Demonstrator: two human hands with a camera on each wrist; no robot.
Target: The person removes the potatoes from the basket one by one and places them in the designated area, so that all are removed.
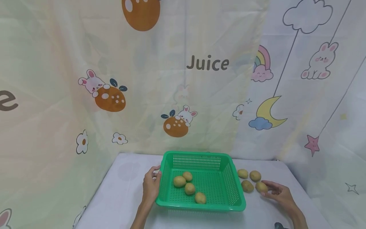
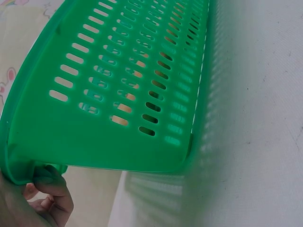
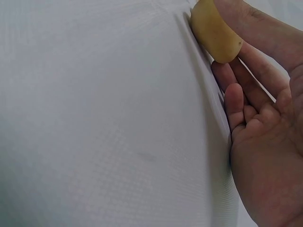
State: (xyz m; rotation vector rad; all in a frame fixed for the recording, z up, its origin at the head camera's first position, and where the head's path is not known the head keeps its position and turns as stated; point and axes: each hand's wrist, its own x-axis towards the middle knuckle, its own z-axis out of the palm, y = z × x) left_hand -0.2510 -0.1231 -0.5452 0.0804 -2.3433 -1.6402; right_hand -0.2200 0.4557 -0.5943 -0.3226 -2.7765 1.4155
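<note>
The word "Juice" (image 1: 207, 63) is printed in brown letters on the curtain (image 1: 57, 47) hung behind the green basket (image 1: 233, 184); a lone brown "e" (image 1: 7, 101) is cut off at the picture's left edge. No other writing can be read.

One green basket with slotted walls is set on the white table (image 1: 123, 190). Four potatoes are counted inside the basket: one (image 1: 179, 181) nearest its left wall, one (image 1: 187, 176) just behind that, one (image 1: 190, 188) at the middle of the floor and one (image 1: 200, 197) towards the basket's near wall. Four more potatoes are laid on the table just right of the basket: two in a back row (image 1: 242, 173) (image 1: 255, 175) and two in a front row, of which one (image 1: 247, 186) is closest to the basket.

The basket's left rim is gripped by the left hand (image 1: 151, 186), its fingers curled over the edge; in the left wrist view a fingertip (image 2: 47, 182) is seen hooked under the rim.

The outermost front-row potato (image 1: 261, 186), right of the basket, is pinched between thumb and fingertips of the right hand (image 1: 278, 193); the remaining fingers (image 3: 235, 101) are loosely curled and rested against the cloth.
</note>
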